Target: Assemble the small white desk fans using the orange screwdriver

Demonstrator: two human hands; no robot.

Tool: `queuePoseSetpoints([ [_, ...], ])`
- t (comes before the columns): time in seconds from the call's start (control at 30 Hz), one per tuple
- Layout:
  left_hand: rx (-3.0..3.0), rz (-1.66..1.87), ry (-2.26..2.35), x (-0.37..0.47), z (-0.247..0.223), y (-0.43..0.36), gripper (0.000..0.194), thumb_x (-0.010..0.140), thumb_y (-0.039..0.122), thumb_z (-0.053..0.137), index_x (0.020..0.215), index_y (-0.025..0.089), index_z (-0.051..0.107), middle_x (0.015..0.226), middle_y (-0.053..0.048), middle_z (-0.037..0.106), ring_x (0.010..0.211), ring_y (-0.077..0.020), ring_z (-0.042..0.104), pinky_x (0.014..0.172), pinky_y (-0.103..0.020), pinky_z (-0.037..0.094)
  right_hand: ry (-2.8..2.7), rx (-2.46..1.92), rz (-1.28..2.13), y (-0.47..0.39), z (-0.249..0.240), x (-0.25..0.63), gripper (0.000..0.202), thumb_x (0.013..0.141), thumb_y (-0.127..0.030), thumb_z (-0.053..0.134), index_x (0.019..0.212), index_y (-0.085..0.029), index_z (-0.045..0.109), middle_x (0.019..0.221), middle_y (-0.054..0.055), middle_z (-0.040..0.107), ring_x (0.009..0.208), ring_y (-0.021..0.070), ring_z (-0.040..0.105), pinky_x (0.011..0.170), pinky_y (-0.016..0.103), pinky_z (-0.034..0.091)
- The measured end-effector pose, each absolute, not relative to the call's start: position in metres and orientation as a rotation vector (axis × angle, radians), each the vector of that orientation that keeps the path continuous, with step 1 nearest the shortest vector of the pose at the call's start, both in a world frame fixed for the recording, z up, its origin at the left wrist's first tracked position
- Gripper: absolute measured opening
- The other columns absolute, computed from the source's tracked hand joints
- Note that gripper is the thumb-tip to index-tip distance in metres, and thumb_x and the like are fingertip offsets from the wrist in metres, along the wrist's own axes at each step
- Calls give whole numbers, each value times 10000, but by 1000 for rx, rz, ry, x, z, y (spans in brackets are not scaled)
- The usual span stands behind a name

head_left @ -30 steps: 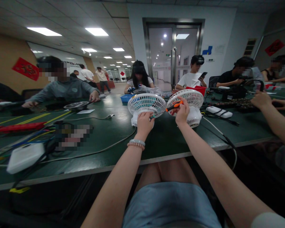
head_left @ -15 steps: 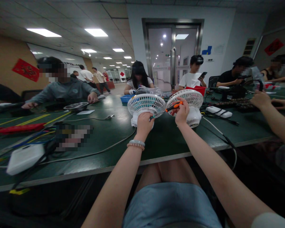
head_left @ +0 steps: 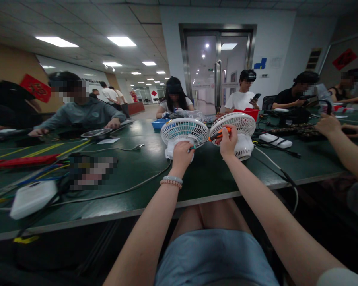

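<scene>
Two white desk fans stand side by side on the green table. My left hand (head_left: 182, 154) is closed at the back of the left fan (head_left: 174, 129), against its housing; a small teal bit shows by the fingertips, too small to name. In my right hand (head_left: 229, 143) is a screwdriver with an orange and black handle (head_left: 216, 136). Its shaft points left toward my left hand, and its tip is hard to make out. The right fan (head_left: 243, 124) is just behind my right hand.
Power cords cross the table (head_left: 143, 174). A blue bin (head_left: 159, 124) and a red bin (head_left: 250, 114) stand beyond the fans. A white box (head_left: 32, 198) lies at left, a white adapter (head_left: 276, 140) at right. Co-workers sit around; one person's hand (head_left: 329, 126) is at right.
My right hand has turned slightly around the screwdriver handle, covering more of it. My left hand and both fans keep their places. A person in black comes into view at far left.
</scene>
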State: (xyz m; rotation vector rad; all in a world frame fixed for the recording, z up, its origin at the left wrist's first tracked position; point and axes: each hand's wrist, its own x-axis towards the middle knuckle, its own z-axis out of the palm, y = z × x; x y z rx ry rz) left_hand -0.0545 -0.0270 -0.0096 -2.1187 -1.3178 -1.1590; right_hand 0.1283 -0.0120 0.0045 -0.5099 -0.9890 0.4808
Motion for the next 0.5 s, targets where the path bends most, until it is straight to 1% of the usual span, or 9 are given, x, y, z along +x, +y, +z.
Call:
queuePoseSetpoints([
  [0.1,-2123,-1157,-1325,-54,-9,-28,146,722,203,559,828,192,659,885,-51,672,953,-190,572,900,-347,419,-967,-539,498,-14,6,128,230,810,-427,484,864,-207,447,698,-53,521,364,35,429,340,176,336],
  [0.2,-2125,-1153,-1361,-53,-9,-29,154,722,199,556,835,197,659,904,-53,672,961,-195,571,907,-357,418,-963,-540,525,-15,8,127,260,813,-454,472,897,-209,447,765,-31,571,374,29,419,345,174,338],
  [0.37,-2124,-1149,-1379,-52,-8,-31,154,724,195,548,835,195,655,904,-54,671,969,-198,568,914,-362,416,-983,-517,534,-16,8,126,267,824,-458,446,916,-209,474,763,-32,572,372,24,410,346,171,328],
  [0.5,-2134,-1154,-1359,-53,-8,-30,151,725,202,553,833,185,657,899,-58,670,959,-193,566,907,-350,421,-978,-481,544,-14,6,127,247,834,-428,416,921,-207,481,740,-33,561,357,35,421,333,183,311],
])
